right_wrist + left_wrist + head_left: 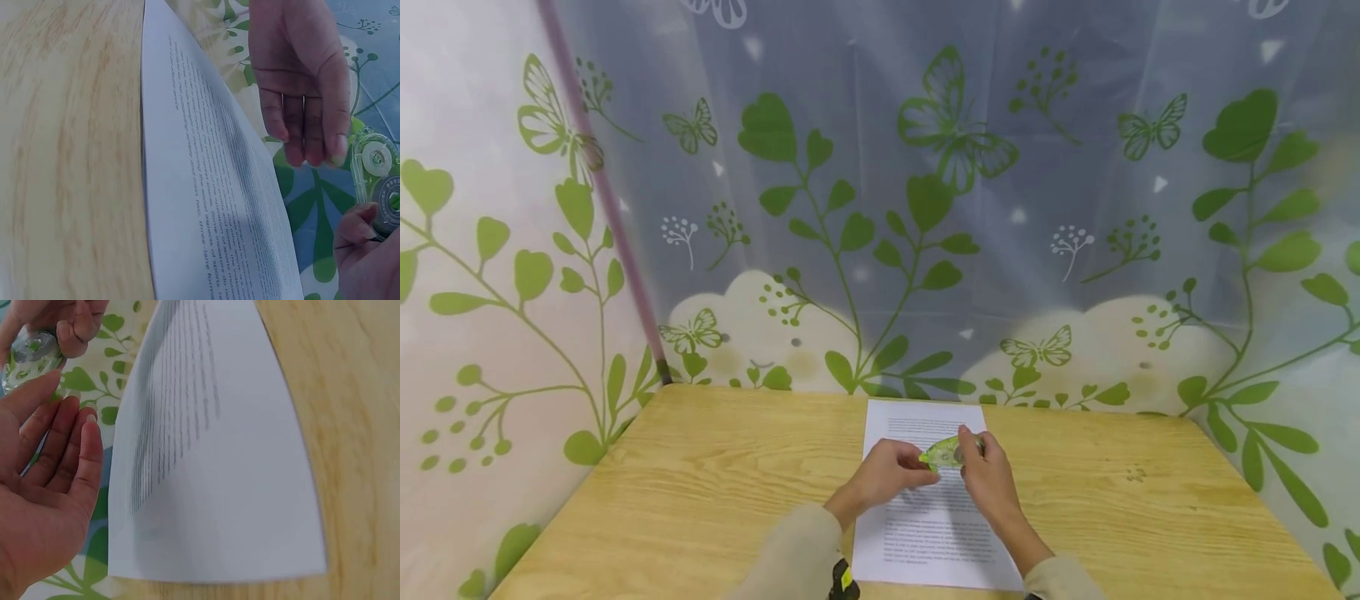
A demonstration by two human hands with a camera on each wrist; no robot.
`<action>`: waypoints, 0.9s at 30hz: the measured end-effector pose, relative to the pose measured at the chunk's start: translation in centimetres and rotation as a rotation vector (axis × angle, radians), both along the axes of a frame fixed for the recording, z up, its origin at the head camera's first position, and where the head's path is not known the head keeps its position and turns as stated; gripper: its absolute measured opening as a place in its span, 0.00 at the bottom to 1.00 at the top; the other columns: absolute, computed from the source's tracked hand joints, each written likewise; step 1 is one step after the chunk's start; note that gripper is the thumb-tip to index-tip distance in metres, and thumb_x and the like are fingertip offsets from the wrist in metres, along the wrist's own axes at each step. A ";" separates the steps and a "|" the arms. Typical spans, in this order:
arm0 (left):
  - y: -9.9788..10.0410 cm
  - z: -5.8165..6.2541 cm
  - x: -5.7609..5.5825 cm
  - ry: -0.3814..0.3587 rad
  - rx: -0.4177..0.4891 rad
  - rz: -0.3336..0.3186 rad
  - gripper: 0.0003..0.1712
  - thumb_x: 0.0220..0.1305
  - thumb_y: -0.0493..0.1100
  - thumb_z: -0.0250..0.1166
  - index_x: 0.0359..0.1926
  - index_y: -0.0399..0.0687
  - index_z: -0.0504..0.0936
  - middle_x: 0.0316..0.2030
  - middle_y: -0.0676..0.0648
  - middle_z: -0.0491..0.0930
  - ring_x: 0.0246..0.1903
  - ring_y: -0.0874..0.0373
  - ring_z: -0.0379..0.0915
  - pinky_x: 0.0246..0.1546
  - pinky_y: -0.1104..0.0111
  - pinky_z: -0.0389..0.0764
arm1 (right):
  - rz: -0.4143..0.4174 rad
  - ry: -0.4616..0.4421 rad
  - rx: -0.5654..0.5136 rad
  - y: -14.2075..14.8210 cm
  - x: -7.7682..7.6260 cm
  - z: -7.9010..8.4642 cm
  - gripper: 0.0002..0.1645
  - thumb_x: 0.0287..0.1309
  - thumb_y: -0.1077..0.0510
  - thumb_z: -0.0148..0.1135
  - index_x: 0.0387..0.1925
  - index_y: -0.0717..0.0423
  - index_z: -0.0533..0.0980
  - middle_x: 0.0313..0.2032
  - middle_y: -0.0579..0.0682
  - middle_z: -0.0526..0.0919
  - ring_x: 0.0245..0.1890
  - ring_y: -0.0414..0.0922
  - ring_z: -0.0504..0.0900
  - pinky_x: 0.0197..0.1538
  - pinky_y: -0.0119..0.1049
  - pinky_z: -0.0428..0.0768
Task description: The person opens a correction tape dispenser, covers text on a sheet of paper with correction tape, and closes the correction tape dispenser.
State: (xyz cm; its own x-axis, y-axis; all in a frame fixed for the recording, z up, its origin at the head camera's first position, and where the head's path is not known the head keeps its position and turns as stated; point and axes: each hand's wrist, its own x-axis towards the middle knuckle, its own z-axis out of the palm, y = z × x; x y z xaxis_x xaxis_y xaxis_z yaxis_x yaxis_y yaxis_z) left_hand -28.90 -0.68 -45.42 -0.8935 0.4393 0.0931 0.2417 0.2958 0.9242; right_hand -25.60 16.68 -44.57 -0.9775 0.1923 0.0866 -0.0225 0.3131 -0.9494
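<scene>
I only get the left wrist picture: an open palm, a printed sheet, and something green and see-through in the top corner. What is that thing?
Observer: A clear green plastic correction tape dispenser. The right wrist view shows its two round reels.
Visitor: Who holds it?
Observer: The right hand pinches it. In the head view the left hand has its fingers at the dispenser's other end. I cannot tell whether they touch it.
Visitor: Where is the sheet?
Observer: The white printed paper sheet lies flat mid-way across a light wooden table, with its far edge near the table's far edge.
</scene>
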 end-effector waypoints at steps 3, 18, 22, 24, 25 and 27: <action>0.4 0.0 0.2 -0.060 0.072 0.006 0.09 0.54 0.42 0.73 0.32 0.42 0.85 0.25 0.50 0.81 0.30 0.46 0.80 0.32 0.58 0.81 | 0.004 -0.008 -0.023 0.0 0.1 -0.1 0.32 0.68 0.33 0.42 0.33 0.60 0.66 0.18 0.48 0.68 0.17 0.41 0.64 0.21 0.33 0.65; -0.2 0.8 0.0 -0.033 -0.014 -0.012 0.27 0.52 0.43 0.75 0.51 0.35 0.78 0.36 0.46 0.82 0.35 0.56 0.79 0.33 0.64 0.80 | -0.030 0.004 -0.156 0.2 0.1 0.3 0.32 0.61 0.32 0.53 0.36 0.59 0.65 0.17 0.45 0.68 0.15 0.37 0.63 0.19 0.29 0.65; -2.3 1.4 -1.1 0.078 -0.141 0.034 0.26 0.52 0.44 0.74 0.50 0.37 0.78 0.40 0.42 0.80 0.37 0.55 0.78 0.33 0.66 0.79 | -0.027 0.006 -0.186 0.8 0.1 0.7 0.31 0.63 0.33 0.53 0.37 0.59 0.64 0.17 0.46 0.66 0.15 0.37 0.62 0.19 0.28 0.63; -3.4 1.7 -1.8 0.141 -0.212 0.063 0.26 0.53 0.45 0.74 0.50 0.37 0.78 0.43 0.40 0.79 0.38 0.52 0.77 0.36 0.63 0.79 | -0.029 -0.001 -0.188 1.1 0.1 0.6 0.31 0.63 0.33 0.52 0.38 0.59 0.65 0.17 0.46 0.66 0.15 0.37 0.62 0.19 0.28 0.63; -3.9 1.8 -2.1 0.168 -0.255 0.073 0.27 0.53 0.46 0.73 0.51 0.38 0.78 0.44 0.39 0.79 0.40 0.51 0.77 0.38 0.62 0.78 | -0.032 -0.005 -0.186 1.2 0.1 0.6 0.31 0.63 0.33 0.51 0.39 0.59 0.65 0.18 0.46 0.67 0.15 0.37 0.62 0.19 0.28 0.63; -4.9 1.9 -2.6 0.227 -0.372 0.081 0.29 0.54 0.49 0.72 0.54 0.39 0.77 0.49 0.39 0.77 0.44 0.47 0.76 0.44 0.58 0.76 | -0.039 -0.018 -0.180 1.3 0.0 0.4 0.32 0.63 0.32 0.51 0.41 0.59 0.65 0.18 0.46 0.67 0.15 0.37 0.63 0.19 0.28 0.63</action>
State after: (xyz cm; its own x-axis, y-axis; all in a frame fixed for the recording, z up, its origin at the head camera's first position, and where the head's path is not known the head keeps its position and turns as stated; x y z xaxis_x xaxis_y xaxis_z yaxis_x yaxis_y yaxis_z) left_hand -31.45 -5.57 -43.53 -0.9016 0.4094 0.1399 0.3887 0.6245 0.6775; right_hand -25.59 18.00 -44.15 -0.9700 0.2411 0.0297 0.0042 0.1387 -0.9903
